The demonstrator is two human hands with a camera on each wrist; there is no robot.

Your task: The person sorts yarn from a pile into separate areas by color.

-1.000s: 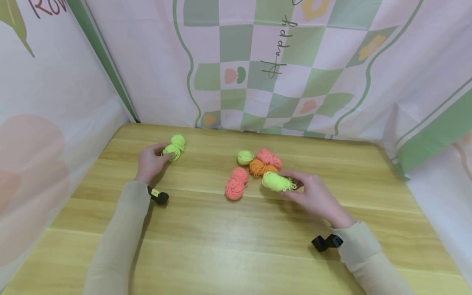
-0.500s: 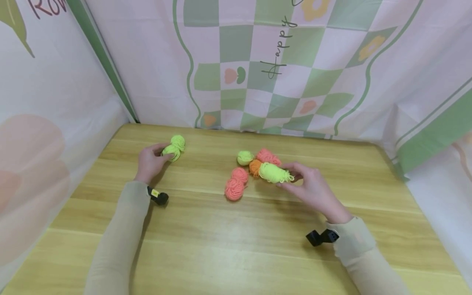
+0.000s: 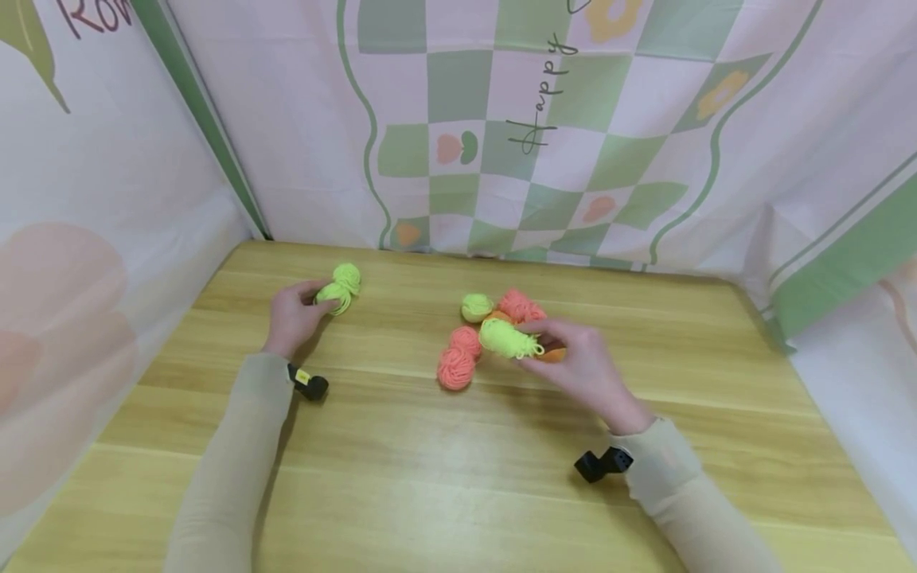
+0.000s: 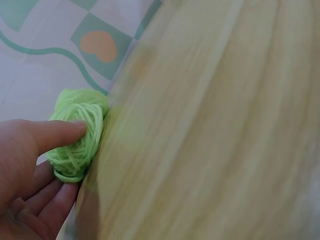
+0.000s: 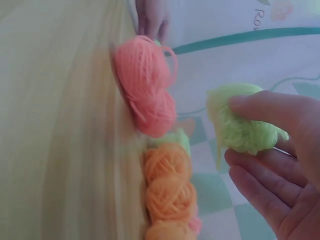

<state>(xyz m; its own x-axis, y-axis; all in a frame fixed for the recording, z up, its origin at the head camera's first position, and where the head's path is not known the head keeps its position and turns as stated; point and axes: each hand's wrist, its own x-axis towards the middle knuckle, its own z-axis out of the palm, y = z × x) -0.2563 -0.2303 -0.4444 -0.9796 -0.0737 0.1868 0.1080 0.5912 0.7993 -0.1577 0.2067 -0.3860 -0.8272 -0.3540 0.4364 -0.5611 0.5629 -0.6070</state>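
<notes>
My left hand [image 3: 292,318] grips a yellow-green skein of yarn [image 3: 345,280] at the table's far left; in the left wrist view the thumb lies across its strands. Over the middle of the table, my right hand [image 3: 582,364] pinches another yellow-green skein [image 3: 505,338] between thumb and fingers. The right wrist view shows this skein [image 5: 245,122] raised off the tabletop. Under it lies orange yarn [image 5: 171,196], mostly hidden by the hand in the head view. A coral-pink skein [image 3: 457,364] lies just left of the held one.
Behind the right hand lie another coral-pink skein [image 3: 521,304] and a small yellow-green ball of yarn [image 3: 476,307]. The wooden table [image 3: 401,469] meets a printed curtain [image 3: 458,191] at the back, with more cloth on both sides.
My right hand has moved left with its yellow-green skein, from the right of the orange yarn to over it. The left hand stays in place on its skein.
</notes>
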